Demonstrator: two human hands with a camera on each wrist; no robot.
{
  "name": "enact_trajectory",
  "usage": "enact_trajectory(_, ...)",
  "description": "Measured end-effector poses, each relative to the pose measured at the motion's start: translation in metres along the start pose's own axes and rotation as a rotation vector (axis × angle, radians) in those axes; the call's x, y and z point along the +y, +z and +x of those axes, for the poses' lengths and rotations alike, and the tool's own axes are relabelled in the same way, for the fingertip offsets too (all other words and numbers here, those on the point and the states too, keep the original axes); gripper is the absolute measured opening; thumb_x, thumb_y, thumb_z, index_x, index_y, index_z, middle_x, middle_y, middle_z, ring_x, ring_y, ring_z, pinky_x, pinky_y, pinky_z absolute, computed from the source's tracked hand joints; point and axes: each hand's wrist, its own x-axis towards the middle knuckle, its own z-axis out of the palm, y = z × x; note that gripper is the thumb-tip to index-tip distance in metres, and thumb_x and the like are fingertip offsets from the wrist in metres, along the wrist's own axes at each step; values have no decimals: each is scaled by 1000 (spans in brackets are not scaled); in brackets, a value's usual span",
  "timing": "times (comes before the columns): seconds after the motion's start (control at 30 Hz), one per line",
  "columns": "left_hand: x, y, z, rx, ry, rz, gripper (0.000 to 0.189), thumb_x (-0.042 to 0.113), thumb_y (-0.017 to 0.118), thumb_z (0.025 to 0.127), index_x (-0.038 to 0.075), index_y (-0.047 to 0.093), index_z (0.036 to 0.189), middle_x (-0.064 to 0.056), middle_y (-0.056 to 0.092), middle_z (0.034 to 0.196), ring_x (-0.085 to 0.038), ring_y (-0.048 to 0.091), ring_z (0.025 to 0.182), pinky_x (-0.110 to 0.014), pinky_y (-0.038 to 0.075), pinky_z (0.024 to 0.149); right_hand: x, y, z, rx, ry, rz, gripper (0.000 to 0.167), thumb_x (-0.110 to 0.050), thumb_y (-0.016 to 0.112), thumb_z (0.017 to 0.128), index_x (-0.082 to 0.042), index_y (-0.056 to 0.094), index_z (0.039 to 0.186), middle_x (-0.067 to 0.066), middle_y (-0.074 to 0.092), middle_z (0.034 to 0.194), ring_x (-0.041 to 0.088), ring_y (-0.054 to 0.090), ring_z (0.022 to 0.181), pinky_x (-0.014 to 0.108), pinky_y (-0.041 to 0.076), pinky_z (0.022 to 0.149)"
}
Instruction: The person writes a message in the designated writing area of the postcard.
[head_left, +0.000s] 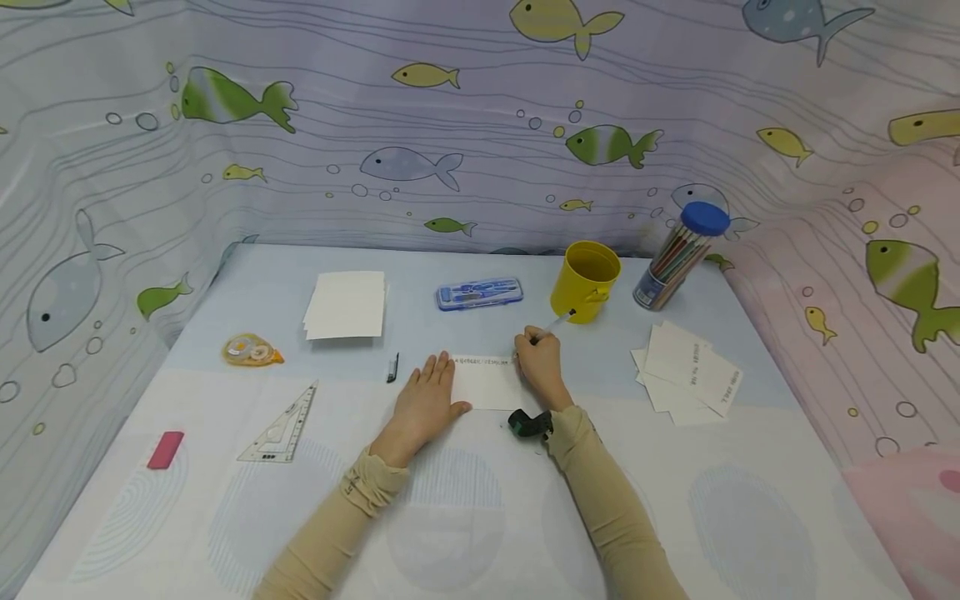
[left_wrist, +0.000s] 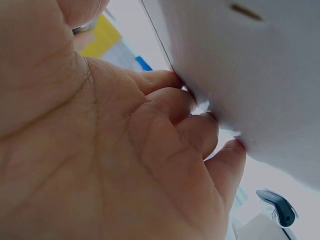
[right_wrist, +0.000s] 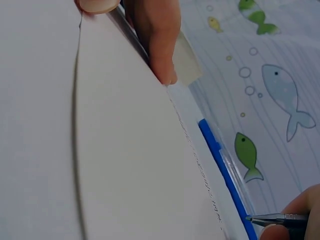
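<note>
A white card (head_left: 487, 390) lies in front of the person, with a line of small handwriting along its far edge. The left hand (head_left: 423, 407) rests on its left side, fingers extended and thumb at the near edge. In the right wrist view, the left fingers (right_wrist: 162, 45) press near the card's end. The right hand (head_left: 543, 367) grips a pen (head_left: 561, 320) at the far right corner of the card. The pen's metal tip (right_wrist: 255, 219) shows close to the end of the writing in the right wrist view. A black pen cap (head_left: 392, 368) lies left of the left hand.
Left are a correction tape (head_left: 251, 350), a set square (head_left: 283, 429), a pink eraser (head_left: 165, 450) and stacked blank cards (head_left: 345, 305). Behind stand a blue case (head_left: 480, 293), a yellow cup (head_left: 573, 287) and a pencil jar (head_left: 678, 260). Written cards (head_left: 682, 371) lie right.
</note>
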Motion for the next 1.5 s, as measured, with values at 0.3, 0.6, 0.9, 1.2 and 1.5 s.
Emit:
enact_trajectory(0.3, 0, 0, 0, -13, -7, -8, 81, 44, 56, 95, -6, 25, 150, -22, 17, 160, -38, 16, 149, -52, 20, 121, 1, -2, 0, 22, 62, 109, 37, -5, 50, 89, -12, 33, 56, -3, 40, 45, 8, 41, 36, 20, 34, 36)
enact_trajectory(0.6, -4, -2, 4, 44, 14, -14, 70, 42, 53, 98, -5, 34, 147, -24, 32, 154, -39, 30, 144, -55, 30, 116, 0, -7, -2, -8, 139, 161, 33, -19, 59, 95, -11, 43, 68, -1, 51, 51, 9, 45, 40, 22, 36, 37)
enact_trajectory(0.9, -13, -7, 10, 186, 27, -126, 44, 33, 57, 97, 6, 59, 133, -17, 57, 137, -38, 52, 129, -54, 48, 100, -4, -8, -5, -15, 202, 246, 25, -20, 63, 94, -11, 47, 76, -3, 56, 55, 8, 48, 43, 20, 41, 40)
enact_trajectory(1.2, -20, -17, 13, 269, -30, -191, 39, 30, 55, 98, 8, 61, 131, -17, 63, 130, -36, 56, 125, -56, 50, 96, -7, -12, -3, -15, 227, 335, 25, -19, 62, 95, -12, 46, 77, -3, 57, 55, 7, 49, 43, 20, 42, 40)
enact_trajectory(1.5, -36, -24, 11, 394, -142, -166, 42, 21, 64, 92, 2, 61, 129, -22, 66, 122, -42, 64, 109, -52, 57, 78, -8, -15, -4, 28, 227, 464, 26, -15, 57, 97, -12, 45, 74, -4, 57, 55, 7, 48, 44, 17, 41, 40)
